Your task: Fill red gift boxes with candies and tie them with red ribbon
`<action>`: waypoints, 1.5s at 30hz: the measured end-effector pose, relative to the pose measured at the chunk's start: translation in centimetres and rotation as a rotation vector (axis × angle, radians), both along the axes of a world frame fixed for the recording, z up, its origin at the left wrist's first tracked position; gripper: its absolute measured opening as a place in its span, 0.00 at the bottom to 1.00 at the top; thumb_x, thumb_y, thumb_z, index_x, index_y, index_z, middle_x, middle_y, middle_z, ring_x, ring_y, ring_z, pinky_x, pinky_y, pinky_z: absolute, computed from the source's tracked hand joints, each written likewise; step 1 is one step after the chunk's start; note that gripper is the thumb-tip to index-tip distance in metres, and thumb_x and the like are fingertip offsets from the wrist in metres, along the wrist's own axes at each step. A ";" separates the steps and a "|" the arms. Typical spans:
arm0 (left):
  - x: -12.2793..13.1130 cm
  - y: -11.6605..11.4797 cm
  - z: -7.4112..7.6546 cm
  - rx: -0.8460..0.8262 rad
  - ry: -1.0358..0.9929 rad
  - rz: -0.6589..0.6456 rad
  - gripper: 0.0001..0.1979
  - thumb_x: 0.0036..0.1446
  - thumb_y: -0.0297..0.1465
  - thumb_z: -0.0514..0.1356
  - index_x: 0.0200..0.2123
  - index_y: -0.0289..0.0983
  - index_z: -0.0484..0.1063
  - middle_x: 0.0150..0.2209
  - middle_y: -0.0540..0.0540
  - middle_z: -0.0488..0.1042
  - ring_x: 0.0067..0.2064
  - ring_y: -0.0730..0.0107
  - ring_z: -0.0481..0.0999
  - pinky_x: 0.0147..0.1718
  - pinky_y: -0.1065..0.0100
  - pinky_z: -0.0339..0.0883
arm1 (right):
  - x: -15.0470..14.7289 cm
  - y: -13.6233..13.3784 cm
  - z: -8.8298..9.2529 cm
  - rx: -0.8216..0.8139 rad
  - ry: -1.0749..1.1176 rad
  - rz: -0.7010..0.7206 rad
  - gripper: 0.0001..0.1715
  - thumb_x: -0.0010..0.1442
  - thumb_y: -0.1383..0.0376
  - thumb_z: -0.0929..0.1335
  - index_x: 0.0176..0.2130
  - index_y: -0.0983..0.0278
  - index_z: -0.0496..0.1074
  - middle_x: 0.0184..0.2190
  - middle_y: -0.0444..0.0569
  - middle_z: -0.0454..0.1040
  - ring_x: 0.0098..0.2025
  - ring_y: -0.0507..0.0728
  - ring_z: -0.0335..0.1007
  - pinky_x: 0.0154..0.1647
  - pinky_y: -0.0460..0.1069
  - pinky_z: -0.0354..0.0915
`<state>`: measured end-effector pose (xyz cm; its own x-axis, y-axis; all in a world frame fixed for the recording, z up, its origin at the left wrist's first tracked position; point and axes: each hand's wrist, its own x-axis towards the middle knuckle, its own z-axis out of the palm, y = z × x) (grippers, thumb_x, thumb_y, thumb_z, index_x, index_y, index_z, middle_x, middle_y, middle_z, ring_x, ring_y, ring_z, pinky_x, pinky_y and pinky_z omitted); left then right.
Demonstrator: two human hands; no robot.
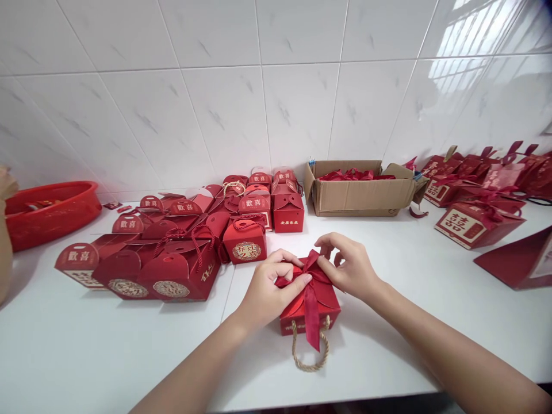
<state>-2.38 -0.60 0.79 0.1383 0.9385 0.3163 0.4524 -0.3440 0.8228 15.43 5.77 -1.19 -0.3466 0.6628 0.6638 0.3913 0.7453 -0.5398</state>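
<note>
A small red gift box (330, 299) stands on the white table near its front edge. Across its top runs a dark red ribbon (311, 316), gathered in a bow, with one tail hanging down the front. A twisted rope handle (310, 368) loops out from the box's front side onto the table. My left hand (276, 287) is closed, with thumb and fingers pinching the ribbon on the left of the knot. On the right of the knot, my right hand (347, 267) pinches the ribbon between thumb and curled fingers. Part of the bow is hidden by the fingers.
Several red gift boxes (172, 282) crowd the left and middle of the table. A cardboard box (362, 198) with red ribbons stands against the tiled wall. More gift boxes (478, 221) stand on the right. A red plastic basin (56, 221) is at far left.
</note>
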 end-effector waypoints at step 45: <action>-0.2 0.2 -0.1 0.007 -0.175 0.042 0.24 0.52 0.30 0.62 0.16 0.39 0.48 0.31 0.47 0.78 0.52 0.58 0.72 0.49 0.58 0.66 | -1.0 -0.7 0.2 -0.200 0.155 -0.007 0.06 0.55 0.64 0.67 0.29 0.61 0.64 0.21 0.43 0.70 0.22 0.51 0.65 0.22 0.46 0.62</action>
